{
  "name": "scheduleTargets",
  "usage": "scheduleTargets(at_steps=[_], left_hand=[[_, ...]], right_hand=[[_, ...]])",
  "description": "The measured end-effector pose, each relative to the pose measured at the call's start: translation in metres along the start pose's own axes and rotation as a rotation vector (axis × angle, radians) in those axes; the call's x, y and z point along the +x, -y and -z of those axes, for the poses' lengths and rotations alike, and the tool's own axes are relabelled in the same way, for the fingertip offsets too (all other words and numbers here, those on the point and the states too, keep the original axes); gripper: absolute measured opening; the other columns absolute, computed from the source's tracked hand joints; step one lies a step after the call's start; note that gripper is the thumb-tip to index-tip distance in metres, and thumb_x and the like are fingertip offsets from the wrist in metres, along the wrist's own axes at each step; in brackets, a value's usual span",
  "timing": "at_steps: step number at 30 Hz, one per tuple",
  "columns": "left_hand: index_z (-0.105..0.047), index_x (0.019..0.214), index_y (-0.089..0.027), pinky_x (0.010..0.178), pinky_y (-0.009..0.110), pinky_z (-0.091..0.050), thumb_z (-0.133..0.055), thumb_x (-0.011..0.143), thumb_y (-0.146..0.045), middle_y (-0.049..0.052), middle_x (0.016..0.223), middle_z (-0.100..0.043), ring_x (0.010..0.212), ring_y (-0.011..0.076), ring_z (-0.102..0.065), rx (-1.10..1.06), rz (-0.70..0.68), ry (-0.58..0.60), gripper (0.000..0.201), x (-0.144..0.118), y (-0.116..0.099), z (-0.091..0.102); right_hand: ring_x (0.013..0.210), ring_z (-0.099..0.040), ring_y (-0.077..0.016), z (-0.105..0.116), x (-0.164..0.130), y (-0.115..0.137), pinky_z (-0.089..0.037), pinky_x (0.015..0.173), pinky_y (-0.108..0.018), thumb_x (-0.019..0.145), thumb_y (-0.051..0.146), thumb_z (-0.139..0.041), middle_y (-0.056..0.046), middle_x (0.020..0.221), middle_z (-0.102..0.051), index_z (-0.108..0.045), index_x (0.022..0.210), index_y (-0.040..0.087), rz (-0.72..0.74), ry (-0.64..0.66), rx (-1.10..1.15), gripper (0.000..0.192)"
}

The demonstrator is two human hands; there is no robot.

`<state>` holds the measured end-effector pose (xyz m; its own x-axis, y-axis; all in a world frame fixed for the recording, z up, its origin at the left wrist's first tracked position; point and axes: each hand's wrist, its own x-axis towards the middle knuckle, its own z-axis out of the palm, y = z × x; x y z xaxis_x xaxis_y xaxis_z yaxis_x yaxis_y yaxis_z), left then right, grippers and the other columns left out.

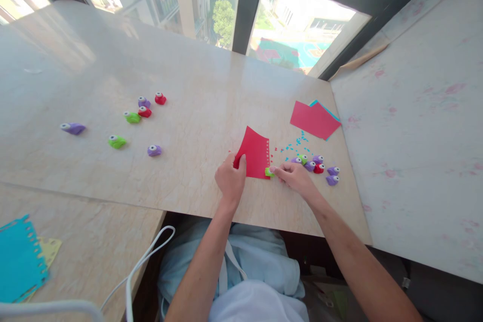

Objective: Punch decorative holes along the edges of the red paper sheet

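A red sheet of paper (pixel 256 153) is gripped at its left edge by my left hand (pixel 231 176), thumb on top. A row of small punched holes runs down the sheet's right edge. At the lower right corner a green craft punch (pixel 268 172) sits on the paper's edge. My right hand (pixel 294 177) has its fingers closed on that punch. Small red and blue paper bits (pixel 298 147) lie scattered to the right of the sheet. Just beyond my right hand stands a cluster of purple, green and red craft punches (pixel 319 168).
More craft punches (pixel 132 117) are spread over the left of the table (pixel 196 110). Red and blue sheets (pixel 315 119) lie at the back right by the wall. Punched blue paper (pixel 22 261) rests at the lower left, near a white cable (pixel 143 259). Windows border the back edge.
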<state>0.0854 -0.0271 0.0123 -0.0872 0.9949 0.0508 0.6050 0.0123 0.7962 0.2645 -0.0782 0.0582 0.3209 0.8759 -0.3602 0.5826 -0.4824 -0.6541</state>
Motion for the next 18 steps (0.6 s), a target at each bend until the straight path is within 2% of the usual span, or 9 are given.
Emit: scheduleTargets(at_steps=[7, 18], left_hand=[[-0.070, 0.091, -0.020, 0.061, 0.027, -0.036, -0.056, 0.090, -0.038, 0.007, 0.079, -0.072, 0.065, 0.0187, -0.062, 0.017, 0.002, -0.016, 0.023, -0.0002, -0.0006, -0.0013], [-0.071, 0.094, -0.020, 0.062, 0.027, -0.038, -0.055, 0.090, -0.037, 0.008, 0.081, -0.073, 0.067, 0.0194, -0.063, 0.016, -0.003, -0.020, 0.024, -0.0017, -0.0006, -0.0014]], right_hand=[[0.041, -0.035, -0.0093, 0.0015, 0.0039, 0.0020, -0.026, 0.045, -0.026, 0.077, 0.062, -0.058, 0.003, 0.043, -0.045, -0.052, 0.049, 0.020, 0.054, 0.064, -0.027, 0.051], [0.041, -0.042, -0.0103, 0.0053, 0.0088, 0.0019, -0.029, 0.045, -0.024, 0.079, 0.058, -0.055, 0.001, 0.043, -0.054, -0.055, 0.051, 0.020, 0.056, 0.134, -0.096, 0.047]])
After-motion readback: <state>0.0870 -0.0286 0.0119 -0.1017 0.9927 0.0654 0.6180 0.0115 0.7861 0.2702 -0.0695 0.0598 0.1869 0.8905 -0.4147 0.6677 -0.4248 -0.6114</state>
